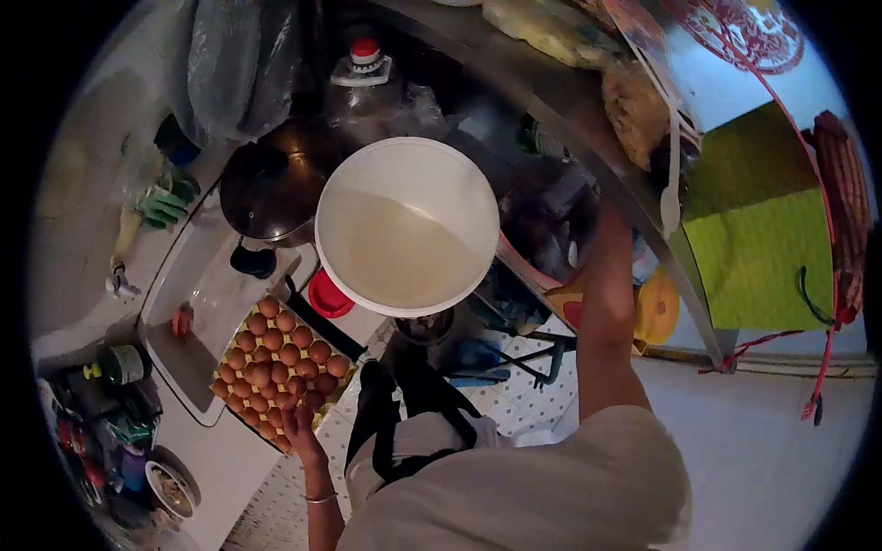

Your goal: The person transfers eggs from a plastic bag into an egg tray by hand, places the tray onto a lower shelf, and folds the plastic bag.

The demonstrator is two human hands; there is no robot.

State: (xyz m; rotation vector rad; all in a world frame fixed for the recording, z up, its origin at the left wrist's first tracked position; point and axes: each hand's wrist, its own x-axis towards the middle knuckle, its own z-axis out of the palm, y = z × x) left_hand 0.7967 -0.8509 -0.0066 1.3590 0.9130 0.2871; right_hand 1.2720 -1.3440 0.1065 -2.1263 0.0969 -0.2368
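My left hand (301, 430) is at the near edge of an egg tray (332, 334), its fingers stretched out over the nearest brown eggs (276, 349). No egg shows lifted in it. The tray sits on the counter beside the sink, filled with rows of eggs. My right arm reaches up along the shelf on the right; its hand is lost in shadow near the metal shelf edge, so I cannot make out its fingers. Between my arms stands a large white bucket (331, 197) with cloudy pale liquid (404, 248) in it.
The sink (188, 275) lies left, with a dark lidded pot (266, 193) behind it. A red lid (329, 294) is beside the bucket. Farther back stands a red-capped bottle (365, 53). A metal-edged shelf (684, 303) overhangs the right. A small bowl (172, 489) is lower left.
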